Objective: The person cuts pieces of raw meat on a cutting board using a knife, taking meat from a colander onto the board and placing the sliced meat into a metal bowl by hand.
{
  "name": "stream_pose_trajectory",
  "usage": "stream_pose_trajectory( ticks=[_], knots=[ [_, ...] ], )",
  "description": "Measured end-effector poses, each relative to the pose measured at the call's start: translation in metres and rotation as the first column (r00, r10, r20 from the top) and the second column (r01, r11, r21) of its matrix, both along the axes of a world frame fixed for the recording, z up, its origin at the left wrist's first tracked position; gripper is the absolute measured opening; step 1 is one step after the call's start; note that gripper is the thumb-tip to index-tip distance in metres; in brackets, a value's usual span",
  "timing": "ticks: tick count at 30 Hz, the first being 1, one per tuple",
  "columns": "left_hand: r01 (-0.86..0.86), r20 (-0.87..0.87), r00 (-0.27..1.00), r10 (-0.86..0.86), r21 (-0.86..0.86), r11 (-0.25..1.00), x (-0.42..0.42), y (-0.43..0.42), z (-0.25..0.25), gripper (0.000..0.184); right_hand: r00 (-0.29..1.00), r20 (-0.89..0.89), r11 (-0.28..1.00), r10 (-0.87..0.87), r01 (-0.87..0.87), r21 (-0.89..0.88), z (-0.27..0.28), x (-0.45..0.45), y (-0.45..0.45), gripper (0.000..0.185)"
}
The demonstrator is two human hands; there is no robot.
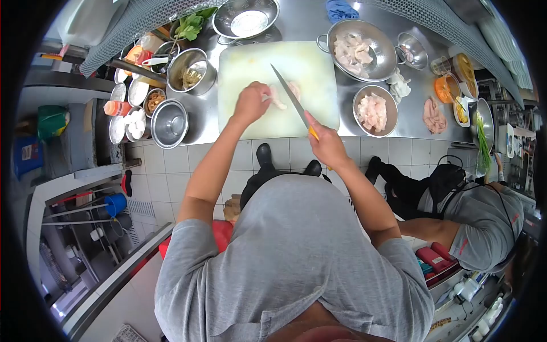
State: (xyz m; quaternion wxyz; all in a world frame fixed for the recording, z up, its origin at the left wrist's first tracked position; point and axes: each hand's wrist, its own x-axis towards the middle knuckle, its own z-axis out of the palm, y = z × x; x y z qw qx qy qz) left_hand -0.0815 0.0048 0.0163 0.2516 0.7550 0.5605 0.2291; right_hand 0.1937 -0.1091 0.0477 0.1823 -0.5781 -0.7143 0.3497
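My right hand (329, 143) is wrapped round the yellow handle of a long knife (291, 95), whose blade points up and left over the white cutting board (245, 62). Beside the blade, on its left, my left hand (251, 102) has its fingers pressed together on a strip of pale raw meat (277, 99). Another small piece of meat (294, 90) lies just right of the blade. To the right of the board stand a steel bowl of cut pale meat (372, 112) and, behind it, a colander with larger meat pieces (352, 52).
Steel bowls (170, 123) and small containers crowd the left side of the counter. An empty colander (246, 19) sits behind the board. Farther right are a piece of meat (435, 116) and sauce containers. A person (481, 222) in grey is at the right.
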Motion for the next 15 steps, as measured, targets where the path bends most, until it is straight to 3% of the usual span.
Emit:
stream_pose_trajectory(
  ticks=[15],
  knots=[
    [0.028, -0.082, 0.996, -0.027, 0.004, 1.0, 0.016, 0.003, -0.014, 0.021, 0.998, -0.005, 0.998, 0.056, -0.056, -0.005, 0.024, -0.01, -0.03, 0.07]
  ],
)
